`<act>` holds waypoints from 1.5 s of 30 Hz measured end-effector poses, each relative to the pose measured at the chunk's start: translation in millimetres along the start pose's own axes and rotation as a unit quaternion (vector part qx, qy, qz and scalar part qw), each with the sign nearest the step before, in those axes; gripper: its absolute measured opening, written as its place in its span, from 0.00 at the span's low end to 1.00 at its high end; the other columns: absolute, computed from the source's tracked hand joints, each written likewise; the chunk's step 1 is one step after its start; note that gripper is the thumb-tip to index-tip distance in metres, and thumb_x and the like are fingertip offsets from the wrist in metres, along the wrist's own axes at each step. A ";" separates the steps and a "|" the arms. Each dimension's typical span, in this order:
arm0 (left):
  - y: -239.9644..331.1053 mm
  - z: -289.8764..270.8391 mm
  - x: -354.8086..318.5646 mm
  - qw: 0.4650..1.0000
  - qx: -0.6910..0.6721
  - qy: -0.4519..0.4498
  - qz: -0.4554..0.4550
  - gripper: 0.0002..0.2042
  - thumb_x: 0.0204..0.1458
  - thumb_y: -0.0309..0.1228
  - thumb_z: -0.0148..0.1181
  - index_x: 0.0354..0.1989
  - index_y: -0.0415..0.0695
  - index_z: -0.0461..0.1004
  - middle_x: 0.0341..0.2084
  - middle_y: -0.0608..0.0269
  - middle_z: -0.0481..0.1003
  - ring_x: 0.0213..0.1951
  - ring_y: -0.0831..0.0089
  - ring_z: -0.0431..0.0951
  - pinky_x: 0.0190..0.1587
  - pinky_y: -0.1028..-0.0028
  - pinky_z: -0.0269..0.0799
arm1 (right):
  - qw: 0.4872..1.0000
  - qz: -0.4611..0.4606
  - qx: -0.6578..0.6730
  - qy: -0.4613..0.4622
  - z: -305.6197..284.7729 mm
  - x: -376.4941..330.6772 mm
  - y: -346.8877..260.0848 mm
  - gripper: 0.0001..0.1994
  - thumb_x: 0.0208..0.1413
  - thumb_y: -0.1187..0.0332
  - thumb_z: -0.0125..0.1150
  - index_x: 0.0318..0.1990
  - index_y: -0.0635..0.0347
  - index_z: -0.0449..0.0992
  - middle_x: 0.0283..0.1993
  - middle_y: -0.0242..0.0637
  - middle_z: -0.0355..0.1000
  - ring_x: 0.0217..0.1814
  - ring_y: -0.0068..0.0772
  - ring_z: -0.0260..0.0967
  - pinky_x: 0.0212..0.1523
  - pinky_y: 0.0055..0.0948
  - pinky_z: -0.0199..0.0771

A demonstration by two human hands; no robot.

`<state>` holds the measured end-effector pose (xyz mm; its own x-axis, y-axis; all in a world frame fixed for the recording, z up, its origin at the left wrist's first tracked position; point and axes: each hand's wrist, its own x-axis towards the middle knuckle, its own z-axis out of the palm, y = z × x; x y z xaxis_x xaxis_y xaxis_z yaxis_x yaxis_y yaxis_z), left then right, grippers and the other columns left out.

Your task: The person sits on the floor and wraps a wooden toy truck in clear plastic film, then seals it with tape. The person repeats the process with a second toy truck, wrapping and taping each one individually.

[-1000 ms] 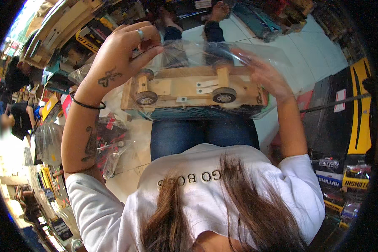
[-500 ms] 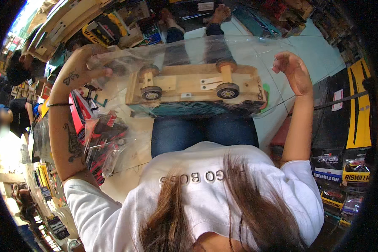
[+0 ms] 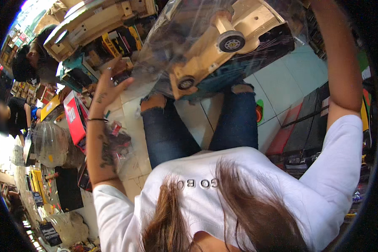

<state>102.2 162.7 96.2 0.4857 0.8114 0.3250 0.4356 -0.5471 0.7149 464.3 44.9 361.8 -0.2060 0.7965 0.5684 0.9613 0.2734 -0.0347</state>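
Observation:
A wooden toy truck [image 3: 214,52], its plain underside and black wheels turned toward me, is tilted with its right end up beyond my knees. Its painted side is dark teal. Clear plastic film [image 3: 155,59] wraps loosely over it and spreads to the left. My left hand [image 3: 113,84] is open beside the film's left edge, thumb and fingers apart, holding nothing I can see. My right arm reaches to the upper right, close to the truck's raised end. Only a sliver of my right hand [image 3: 310,3] shows at the top edge; its fingers are hidden.
Another large wooden truck body [image 3: 96,29] lies at the upper left, near a person [image 3: 35,56]. A red box [image 3: 74,117] and bundled clear plastic [image 3: 50,143] are on the left. Black panels [image 3: 306,122] lie to my right. A green-and-orange object [image 3: 260,111] rests on the tiles.
The truck has gone from level over my lap to tilted and farther away, right end raised. My right hand rose to the upper right; my left hand moved right and down, its fingers spread.

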 end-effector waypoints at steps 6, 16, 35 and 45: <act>98.4 102.2 63.9 0.919 -0.301 0.004 0.255 0.59 0.25 0.49 0.79 0.64 0.31 0.49 0.58 0.42 0.61 0.61 0.56 0.61 0.64 0.64 0.54 | 0.862 -0.485 -0.113 -0.095 94.1 32.2 -83.9 0.10 0.51 0.67 0.59 0.24 0.64 0.76 0.28 0.44 0.75 0.33 0.39 0.73 0.35 0.35 0.73; 71.3 201.8 2.2 0.964 -0.232 0.067 0.114 0.16 0.59 0.37 0.53 0.43 0.34 0.72 0.37 0.57 0.75 0.41 0.70 0.75 0.43 0.69 0.69 | 0.910 -0.272 0.033 -0.311 192.5 -36.3 -94.8 0.22 0.59 0.54 0.48 0.26 0.63 0.77 0.24 0.47 0.73 0.28 0.51 0.72 0.32 0.42 0.73; -11.2 146.8 -8.6 0.793 -0.489 0.298 -0.208 0.24 0.58 0.51 0.46 0.46 0.40 0.72 0.42 0.56 0.74 0.43 0.69 0.74 0.47 0.72 0.69 | 0.907 -0.017 0.411 0.091 135.7 -44.7 23.8 0.11 0.55 0.65 0.57 0.25 0.64 0.72 0.28 0.36 0.70 0.33 0.30 0.69 0.36 0.30 0.68; -112.8 126.8 -50.3 0.746 -0.554 0.338 -0.150 0.19 0.57 0.35 0.46 0.53 0.37 0.66 0.44 0.48 0.72 0.41 0.58 0.76 0.42 0.62 0.78 | 0.785 0.449 0.412 -0.106 388.8 -279.6 -39.6 0.39 0.62 0.45 0.37 0.66 0.73 0.44 0.71 0.59 0.39 0.74 0.53 0.33 0.71 0.40 0.33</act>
<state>124.8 157.5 -79.3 -0.1628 0.9865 0.0176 -0.6283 -0.1174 0.7691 412.6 21.0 -115.3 0.3771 0.9160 -0.1370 0.3091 -0.2639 -0.9137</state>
